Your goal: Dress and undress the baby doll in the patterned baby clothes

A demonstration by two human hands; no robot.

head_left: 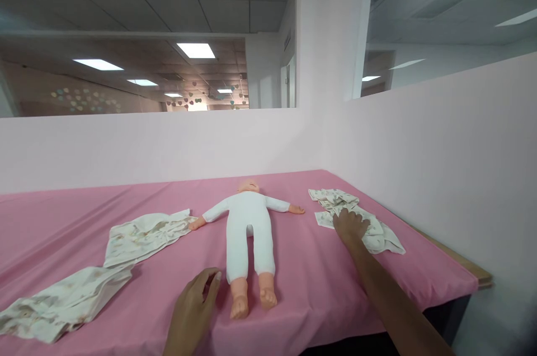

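Observation:
A baby doll with a white cloth body lies on its back, arms spread and bare feet toward me. My left hand is just left of the doll's feet, fingers loosely bent with a small gap to the thumb, and nothing shows in it. To the right of the doll, my right hand is on a crumpled white printed baby garment. Its fingers are curled into the cloth, and their tips are hidden.
Left of the doll lie two more pale printed baby garments, one by the doll's hand and another nearer the front. A pink cloth covers the table. White partition walls with windows stand behind and to the right.

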